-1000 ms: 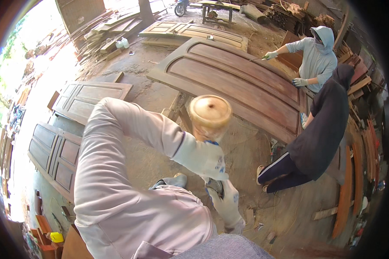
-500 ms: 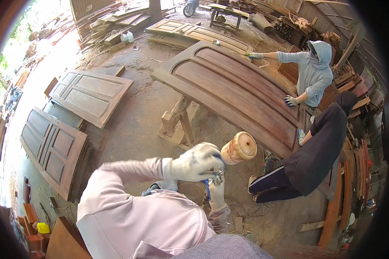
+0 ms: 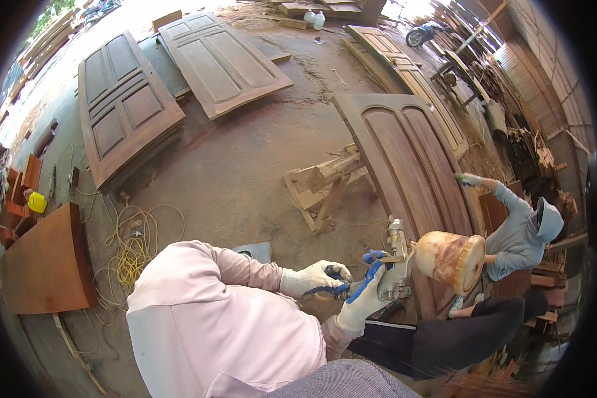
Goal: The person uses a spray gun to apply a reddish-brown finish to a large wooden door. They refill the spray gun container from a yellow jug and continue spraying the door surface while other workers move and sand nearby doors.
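Observation:
Both of my hands wear white gloves with blue palms. My right hand [image 3: 365, 296] is wrapped around a metal spray gun [image 3: 397, 265], fingers at its trigger side. A paint-stained, cream-coloured cup [image 3: 448, 261] is attached to the gun and tilts out to the right. My left hand [image 3: 320, 278] is beside the right one, fingers curled in near the lower end of the gun's grip. What those fingers hold is hard to make out. Beyond the gun, a large brown panelled door [image 3: 404, 156] lies raised on a wooden sawhorse [image 3: 322, 182].
Two panelled doors [image 3: 127, 109] [image 3: 225, 63] lie at the far left. A yellow hose [image 3: 132, 259] coils on the floor near a brown board [image 3: 46, 265]. At the right, a person in a grey hood [image 3: 527, 222] reaches over the large door; another in dark clothes [image 3: 458, 335] bends close by.
My view has turned, shifting the doors across it. My left hand has left the top of the gun beside the cup for the grip's lower end. Gun and cup are now farther right.

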